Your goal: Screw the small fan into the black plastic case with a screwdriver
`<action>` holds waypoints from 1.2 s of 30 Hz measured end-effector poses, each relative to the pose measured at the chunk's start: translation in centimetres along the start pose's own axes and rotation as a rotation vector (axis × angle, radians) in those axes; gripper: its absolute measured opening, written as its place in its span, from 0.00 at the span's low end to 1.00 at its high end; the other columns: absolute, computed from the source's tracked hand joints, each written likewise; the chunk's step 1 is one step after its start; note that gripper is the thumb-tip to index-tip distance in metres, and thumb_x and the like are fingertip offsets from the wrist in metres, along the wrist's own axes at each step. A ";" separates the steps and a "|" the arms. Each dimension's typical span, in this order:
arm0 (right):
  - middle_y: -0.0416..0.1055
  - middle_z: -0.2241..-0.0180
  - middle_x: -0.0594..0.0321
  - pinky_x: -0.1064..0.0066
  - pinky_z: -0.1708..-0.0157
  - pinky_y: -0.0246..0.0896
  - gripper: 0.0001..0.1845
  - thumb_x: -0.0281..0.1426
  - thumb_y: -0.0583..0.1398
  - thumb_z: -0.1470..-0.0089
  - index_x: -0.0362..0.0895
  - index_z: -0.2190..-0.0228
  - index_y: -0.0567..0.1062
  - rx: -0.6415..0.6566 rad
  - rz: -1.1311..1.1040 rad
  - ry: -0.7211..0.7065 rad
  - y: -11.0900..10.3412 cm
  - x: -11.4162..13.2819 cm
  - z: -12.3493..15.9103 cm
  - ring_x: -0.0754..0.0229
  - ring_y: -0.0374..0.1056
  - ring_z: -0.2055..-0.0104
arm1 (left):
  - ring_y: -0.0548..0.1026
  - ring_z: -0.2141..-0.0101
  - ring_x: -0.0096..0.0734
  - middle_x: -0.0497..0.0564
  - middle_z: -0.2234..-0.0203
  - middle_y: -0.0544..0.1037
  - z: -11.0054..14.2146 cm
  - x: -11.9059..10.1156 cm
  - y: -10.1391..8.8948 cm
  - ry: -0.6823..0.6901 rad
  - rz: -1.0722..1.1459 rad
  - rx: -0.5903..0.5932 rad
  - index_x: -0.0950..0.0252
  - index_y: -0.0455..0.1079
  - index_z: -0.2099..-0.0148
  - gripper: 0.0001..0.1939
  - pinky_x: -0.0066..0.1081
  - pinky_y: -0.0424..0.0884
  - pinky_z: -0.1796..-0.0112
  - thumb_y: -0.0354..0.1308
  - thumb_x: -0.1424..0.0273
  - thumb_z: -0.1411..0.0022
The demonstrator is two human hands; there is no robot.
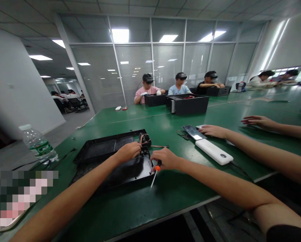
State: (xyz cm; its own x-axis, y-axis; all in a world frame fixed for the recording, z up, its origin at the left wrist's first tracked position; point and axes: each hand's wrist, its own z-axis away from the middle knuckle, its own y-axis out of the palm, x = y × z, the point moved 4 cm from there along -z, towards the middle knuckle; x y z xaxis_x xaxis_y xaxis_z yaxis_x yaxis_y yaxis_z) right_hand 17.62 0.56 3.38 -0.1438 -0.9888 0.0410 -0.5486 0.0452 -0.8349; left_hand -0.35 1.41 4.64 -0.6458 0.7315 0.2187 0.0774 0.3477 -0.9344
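A black computer case [107, 168] lies flat and open on the green table, its inside showing. My left hand [130, 150] reaches over its right part, fingers bent and together beside a bundle of coloured wires [144, 137]. What those fingertips hold, if anything, I cannot make out. At the case's right corner, my right hand [165, 158] is closed around a screwdriver [157, 168] with a black and orange handle. The screwdriver's metal shaft points down toward the table's front edge, away from the case. A thin cable [160, 146] runs out past the case's right side.
A water bottle [39, 144] and black cables stand at the left. To the right are a white power bank [214, 152], a phone [193, 132] and a neighbour's hands [213, 131]. Across the green table [130, 121], several people work at black cases [189, 104].
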 end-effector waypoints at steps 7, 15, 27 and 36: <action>0.64 0.78 0.67 0.77 0.75 0.47 0.20 0.46 0.58 0.54 0.40 0.74 0.68 -0.111 -0.180 0.457 -0.9 -5.2 1.3 0.68 0.56 0.77 | 0.70 0.64 0.30 0.52 0.69 0.73 -2.0 0.4 2.1 -0.059 0.121 0.004 0.67 0.67 0.66 0.06 0.30 0.63 0.59 0.48 0.74 0.41; 0.62 0.78 0.66 0.75 0.73 0.47 0.20 0.46 0.54 0.50 0.41 0.77 0.66 -0.087 -0.093 0.409 -1.2 -5.1 1.2 0.66 0.56 0.75 | 0.69 0.63 0.32 0.53 0.67 0.73 -1.9 -0.3 3.3 -0.097 0.121 -0.045 0.67 0.67 0.69 0.08 0.34 0.62 0.55 0.48 0.74 0.40; 0.62 0.75 0.67 0.77 0.79 0.49 0.18 0.43 0.53 0.49 0.41 0.63 0.64 -0.115 -0.681 0.628 -3.0 -7.9 1.6 0.70 0.53 0.79 | 0.72 0.62 0.29 0.51 0.65 0.76 -1.7 0.8 3.1 -0.133 0.381 -0.073 0.66 0.70 0.68 0.07 0.32 0.62 0.53 0.52 0.71 0.42; 0.64 0.79 0.66 0.76 0.77 0.50 0.15 0.39 0.54 0.52 0.40 0.76 0.71 -0.382 -0.308 0.631 -4.4 -7.1 1.1 0.68 0.56 0.78 | 0.74 0.66 0.27 0.48 0.68 0.76 -1.4 1.2 3.7 -0.257 0.496 -0.147 0.66 0.58 0.54 0.17 0.31 0.65 0.57 0.56 0.71 0.45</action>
State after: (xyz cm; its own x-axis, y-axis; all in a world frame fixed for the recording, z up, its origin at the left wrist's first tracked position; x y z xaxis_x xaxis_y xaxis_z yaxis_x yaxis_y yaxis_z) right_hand 21.94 7.24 6.15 -0.3158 -0.7028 0.6374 -0.8672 -0.0588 -0.4944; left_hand 0.24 4.44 1.85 -0.6672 0.6686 -0.3282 0.5112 0.0906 -0.8547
